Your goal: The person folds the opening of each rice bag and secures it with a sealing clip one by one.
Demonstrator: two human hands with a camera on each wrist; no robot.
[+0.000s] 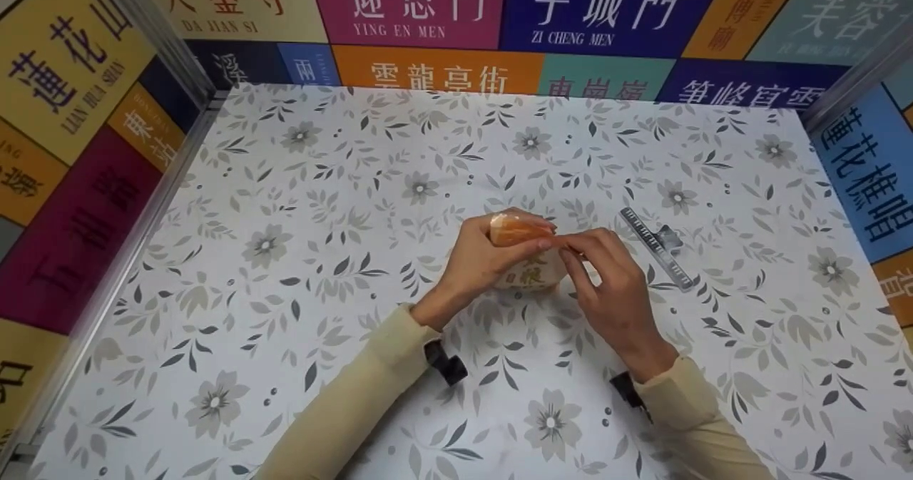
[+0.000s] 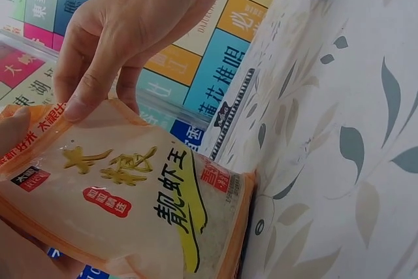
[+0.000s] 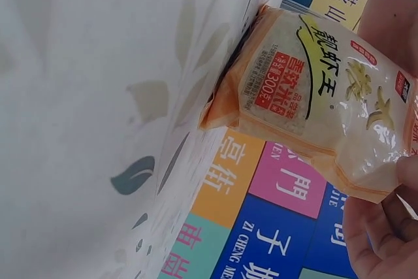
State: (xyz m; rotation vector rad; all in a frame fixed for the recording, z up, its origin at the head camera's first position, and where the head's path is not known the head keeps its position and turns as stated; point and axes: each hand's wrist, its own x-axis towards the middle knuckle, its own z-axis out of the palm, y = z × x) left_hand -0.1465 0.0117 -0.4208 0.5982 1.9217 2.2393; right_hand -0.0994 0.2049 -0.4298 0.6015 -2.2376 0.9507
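A plastic bag of rice [image 1: 531,274] with orange edges and gold and black lettering stands upright on the table. My left hand [image 1: 472,255] grips its upper part, thumb along the near side. At the bag's top right corner, my right hand [image 1: 615,280] pinches the edge between thumb and fingers. The left wrist view shows the right hand [image 2: 124,37] at the orange top strip of the bag [image 2: 130,174]. In the right wrist view the bag [image 3: 326,96] looks full, with its bottom on the table. Whether the top is torn cannot be seen.
A long dark bar clip [image 1: 655,246] with a piano-key pattern lies to the right of the right hand. White floral cloth [image 1: 371,180] covers the table. Colourful lettered panels [image 1: 421,9] stand along the back and both sides.
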